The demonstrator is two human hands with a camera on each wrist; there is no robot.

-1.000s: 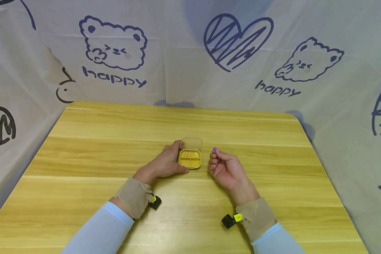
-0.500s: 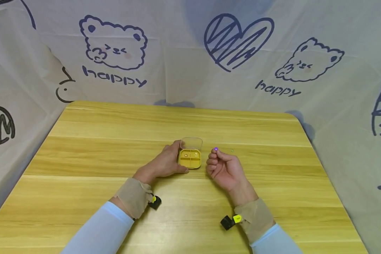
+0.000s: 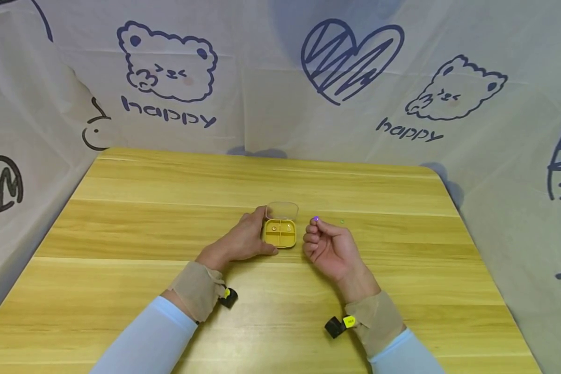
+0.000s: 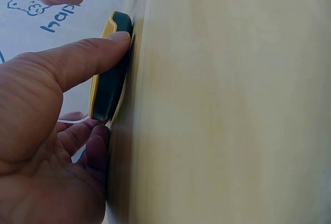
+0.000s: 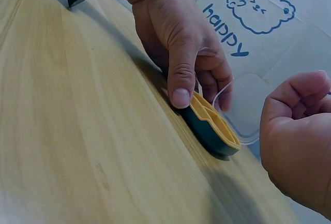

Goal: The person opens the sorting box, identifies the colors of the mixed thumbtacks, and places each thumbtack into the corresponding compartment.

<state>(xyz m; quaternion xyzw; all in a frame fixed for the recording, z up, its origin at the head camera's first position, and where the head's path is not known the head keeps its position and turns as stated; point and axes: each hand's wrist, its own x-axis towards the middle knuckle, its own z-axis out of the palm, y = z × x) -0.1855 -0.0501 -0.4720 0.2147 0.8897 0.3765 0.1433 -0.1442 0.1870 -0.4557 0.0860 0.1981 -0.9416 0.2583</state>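
Note:
A small pill box (image 3: pixel 280 240) with a yellow tray in several compartments stands on the table, its clear lid (image 3: pixel 282 210) tipped up at the back. Its outer side is dark green in both wrist views. My left hand (image 3: pixel 243 240) grips the box from the left, thumb at the front and fingers behind. In the back left compartment lies a tiny round thing (image 3: pixel 274 228); a tiny pale thing (image 3: pixel 289 228) is in the back right one. To the right of the box, my right hand (image 3: pixel 332 249) pinches a tiny shiny purple piece (image 3: pixel 316 218) between thumb and forefinger, other fingers curled.
A tiny green piece (image 3: pixel 342 222) lies on the wooden table (image 3: pixel 168 176) behind and right of my right hand. White cloth (image 3: pixel 262 104) with drawings hangs around the table's back and sides. A small black camera (image 3: pixel 335 327) sticks out from the right wrist.
My right hand has shifted very slightly left, and the purple piece has moved a little with its fingertips. The left hand and the pill box have stayed where they were.

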